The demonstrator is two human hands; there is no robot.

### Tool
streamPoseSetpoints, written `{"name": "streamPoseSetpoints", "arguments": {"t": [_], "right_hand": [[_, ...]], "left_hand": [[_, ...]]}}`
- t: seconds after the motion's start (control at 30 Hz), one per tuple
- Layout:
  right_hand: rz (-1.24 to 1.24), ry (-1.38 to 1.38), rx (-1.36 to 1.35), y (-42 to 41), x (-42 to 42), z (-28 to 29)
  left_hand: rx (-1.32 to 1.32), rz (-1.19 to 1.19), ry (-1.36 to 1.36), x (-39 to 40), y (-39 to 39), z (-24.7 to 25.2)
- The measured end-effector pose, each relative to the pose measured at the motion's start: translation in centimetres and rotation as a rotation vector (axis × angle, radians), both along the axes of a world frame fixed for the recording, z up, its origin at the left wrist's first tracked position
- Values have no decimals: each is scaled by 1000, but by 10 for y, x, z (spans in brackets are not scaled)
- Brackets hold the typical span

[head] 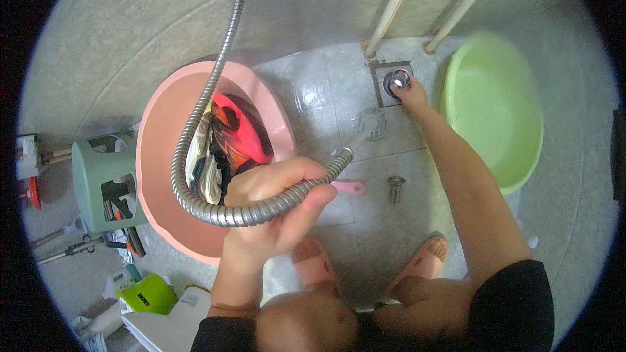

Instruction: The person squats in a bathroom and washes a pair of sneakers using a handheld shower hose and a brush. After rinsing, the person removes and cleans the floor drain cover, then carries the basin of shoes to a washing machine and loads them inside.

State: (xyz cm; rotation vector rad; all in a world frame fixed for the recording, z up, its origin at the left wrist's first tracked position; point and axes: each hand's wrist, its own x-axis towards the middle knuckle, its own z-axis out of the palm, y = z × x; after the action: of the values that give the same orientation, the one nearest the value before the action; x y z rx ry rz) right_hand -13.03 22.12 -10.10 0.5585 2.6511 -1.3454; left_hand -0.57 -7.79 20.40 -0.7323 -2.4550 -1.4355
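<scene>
Wrapped around a flexible metal shower hose (pixel 234 216) near its end, my left hand (pixel 279 205) points it down to the right. Water runs from the hose end toward a round slotted metal drain cover (pixel 372 123) on the grey tiles. My right hand (pixel 413 97) reaches to the square floor drain (pixel 386 99) by the wall, its fingers on a shiny round metal drain part (pixel 401 78) at the opening. A cylindrical metal drain insert (pixel 396 189) lies on the floor nearer my feet. A pink handle (pixel 349 187) shows beside my left hand, its other end hidden.
At left, a pink basin (pixel 161 156) holds shoes (pixel 237 129). A green basin (pixel 494 122) is at right. Two pipes (pixel 391 10) rise along the wall behind the drain. A green plastic stool (pixel 93 176) and a lime-green container (pixel 149 293) are at far left.
</scene>
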Motion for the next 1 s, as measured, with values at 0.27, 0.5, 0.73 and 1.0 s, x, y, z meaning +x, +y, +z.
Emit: {"name": "streamPoseSetpoints", "arguments": {"t": [0.27, 0.5, 0.73, 1.0], "right_hand": [[-131, 50, 103, -20, 27, 27], [648, -692, 337, 0, 160, 95], [443, -357, 253, -27, 159, 77], [-40, 166, 15, -13, 23, 33]], "left_hand": [[50, 87, -85, 9, 2, -3], [45, 87, -109, 4, 8, -9], [21, 68, -105, -2, 14, -10], [67, 79, -194, -5, 11, -22]]}}
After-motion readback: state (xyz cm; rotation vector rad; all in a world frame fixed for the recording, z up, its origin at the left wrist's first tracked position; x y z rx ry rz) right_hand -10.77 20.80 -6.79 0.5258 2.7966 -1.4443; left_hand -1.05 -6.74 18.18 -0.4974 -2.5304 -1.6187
